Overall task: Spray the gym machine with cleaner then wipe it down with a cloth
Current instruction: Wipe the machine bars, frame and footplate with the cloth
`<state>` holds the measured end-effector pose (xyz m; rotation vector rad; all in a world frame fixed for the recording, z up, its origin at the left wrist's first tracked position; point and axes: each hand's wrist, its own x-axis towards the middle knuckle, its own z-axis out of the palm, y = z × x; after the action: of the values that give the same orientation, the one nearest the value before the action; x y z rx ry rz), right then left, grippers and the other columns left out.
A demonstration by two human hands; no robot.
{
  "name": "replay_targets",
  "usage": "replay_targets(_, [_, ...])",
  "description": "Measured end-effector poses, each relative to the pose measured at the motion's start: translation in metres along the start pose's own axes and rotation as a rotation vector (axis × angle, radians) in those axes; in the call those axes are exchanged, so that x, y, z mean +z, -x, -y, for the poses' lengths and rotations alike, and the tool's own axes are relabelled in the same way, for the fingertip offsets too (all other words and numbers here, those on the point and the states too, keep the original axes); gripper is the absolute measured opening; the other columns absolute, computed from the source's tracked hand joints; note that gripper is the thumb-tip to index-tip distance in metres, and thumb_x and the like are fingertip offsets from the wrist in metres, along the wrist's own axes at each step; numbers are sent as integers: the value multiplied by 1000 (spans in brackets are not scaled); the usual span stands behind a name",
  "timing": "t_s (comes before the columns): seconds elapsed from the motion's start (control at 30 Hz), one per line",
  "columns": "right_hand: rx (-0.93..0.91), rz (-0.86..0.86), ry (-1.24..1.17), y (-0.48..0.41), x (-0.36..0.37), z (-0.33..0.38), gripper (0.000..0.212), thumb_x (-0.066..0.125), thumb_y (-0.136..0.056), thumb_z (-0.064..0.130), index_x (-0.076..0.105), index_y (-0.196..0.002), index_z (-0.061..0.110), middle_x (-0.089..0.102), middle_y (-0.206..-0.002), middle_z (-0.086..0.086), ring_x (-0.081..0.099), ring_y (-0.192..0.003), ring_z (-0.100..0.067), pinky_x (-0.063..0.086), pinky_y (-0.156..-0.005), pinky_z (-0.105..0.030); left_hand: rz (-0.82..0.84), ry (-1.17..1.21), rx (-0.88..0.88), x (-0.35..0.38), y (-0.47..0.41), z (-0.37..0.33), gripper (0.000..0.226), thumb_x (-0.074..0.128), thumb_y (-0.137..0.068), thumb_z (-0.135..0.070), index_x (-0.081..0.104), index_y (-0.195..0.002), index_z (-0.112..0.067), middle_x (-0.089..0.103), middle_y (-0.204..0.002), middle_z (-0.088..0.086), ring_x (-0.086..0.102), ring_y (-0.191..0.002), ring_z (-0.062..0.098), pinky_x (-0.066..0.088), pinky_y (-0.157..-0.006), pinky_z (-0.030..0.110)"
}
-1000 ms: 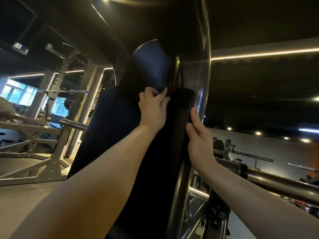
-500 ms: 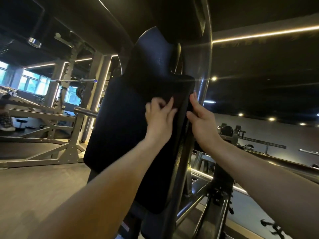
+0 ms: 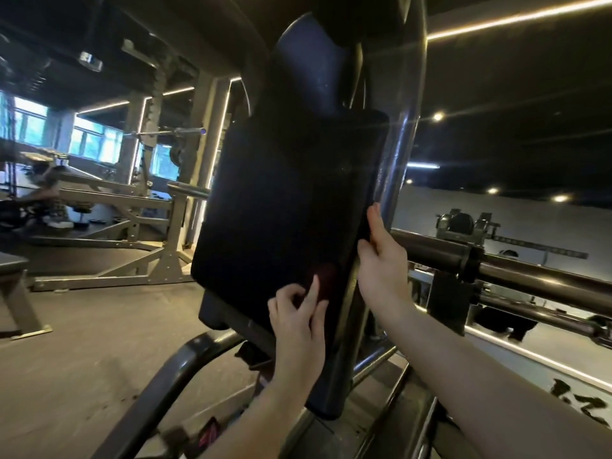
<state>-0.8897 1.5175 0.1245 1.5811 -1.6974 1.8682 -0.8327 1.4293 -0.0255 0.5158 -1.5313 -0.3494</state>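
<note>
The gym machine's dark upright back pad [image 3: 284, 207] fills the middle of the view, with a narrower head pad [image 3: 311, 71] above it. My left hand [image 3: 298, 321] presses low on the pad's face with curled fingers. A dim, dark red cloth [image 3: 327, 279] shows just beyond the fingertips. My right hand [image 3: 381, 256] grips the pad's right edge, fingers wrapped behind it and thumb pointing up. No spray bottle is in view.
The machine's curved steel frame [image 3: 402, 134] rises right behind the pad. A thick horizontal bar [image 3: 536, 276] runs off to the right. A grey rack [image 3: 165, 226] stands at the left, with a seated person [image 3: 46, 200] beyond it and a bench [image 3: 13, 270] at the far left.
My left hand has slid with the cloth from the top of the back pad down to its lower part. My right hand has moved down the pad's right edge, and the view has tilted down.
</note>
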Motion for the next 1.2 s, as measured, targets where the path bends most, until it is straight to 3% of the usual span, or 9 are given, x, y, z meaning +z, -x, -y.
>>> replay_targets(0.13, [45, -41, -94, 4, 12, 0, 55, 42, -109, 18, 33, -157, 43, 30, -162, 27, 29, -151, -5, 26, -126, -47, 22, 20, -90, -3, -3, -7, 50, 54, -101, -30, 48, -150, -35, 32, -126, -17, 31, -114, 3, 33, -95, 16])
replay_targets(0.27, [92, -56, -211, 0, 8, 0, 56, 40, -106, 6, 45, -153, 35, 37, -162, 17, 34, -150, -6, 28, -126, -46, -31, 19, 7, -1, -97, -37, 44, 54, -105, -29, 55, -148, -22, 44, -125, 1, 36, -109, 11, 43, -97, 29])
replay_targets(0.33, [96, -58, -222, -2, 6, 0, 56, 41, -106, 3, 46, -153, 33, 39, -161, 15, 36, -148, -6, 33, -124, -45, -41, 37, 52, 1, -120, -42, 45, 50, -105, -33, 54, -148, -21, 44, -125, 1, 35, -109, 9, 42, -97, 27])
replay_targets(0.47, [80, -89, -142, 0, 16, -4, 58, 42, -105, 11, 39, -155, 41, 36, -161, 22, 38, -147, -7, 35, -122, -47, -47, 56, 75, 3, -79, -18, 47, 49, -104, -35, 51, -151, -29, 42, -129, -3, 33, -113, 6, 34, -97, 15])
replay_targets(0.6, [87, -137, -95, 4, 30, -1, 61, 41, -107, 12, 29, -159, 42, 30, -163, 24, 33, -150, -7, 32, -124, -46, -53, 34, -39, -1, -18, 24, 48, 49, -103, -37, 52, -150, -30, 37, -129, -13, 31, -116, 3, 30, -97, 8])
replay_targets(0.7, [76, -144, -71, 6, 33, 3, 61, 41, -107, 14, 26, -159, 42, 29, -164, 21, 31, -151, -7, 29, -125, -46, -24, 34, -137, -8, 6, 40, 52, 42, -101, -46, 55, -148, -30, 37, -125, -13, 34, -114, 4, 33, -93, 13])
replay_targets(0.83, [22, -124, 57, 0, 23, 13, 59, 43, -107, 14, 30, -160, 33, 30, -166, 14, 27, -153, -9, 25, -127, -43, -6, 51, -149, -9, -30, 32, 44, 54, -104, -30, 54, -148, -31, 36, -122, -12, 32, -112, 6, 31, -98, 21])
replay_targets(1.03, [-197, -141, 267, -67, 7, 51, 53, 40, -107, 21, 35, -160, 22, 27, -168, 5, 18, -156, -10, 14, -128, -33, -35, 61, 62, -5, -158, -25, 45, 57, -105, -29, 53, -149, -24, 40, -126, -2, 31, -109, 8, 43, -101, 33])
replay_targets(1.2, [-291, -256, 201, -122, 10, 58, 61, 32, -93, 38, 51, -149, 21, 49, -155, -3, 44, -145, -19, 37, -120, -49, -28, 99, 269, 2, -223, -63, 44, 58, -104, -30, 54, -147, -23, 39, -122, -3, 31, -105, 9, 40, -95, 32])
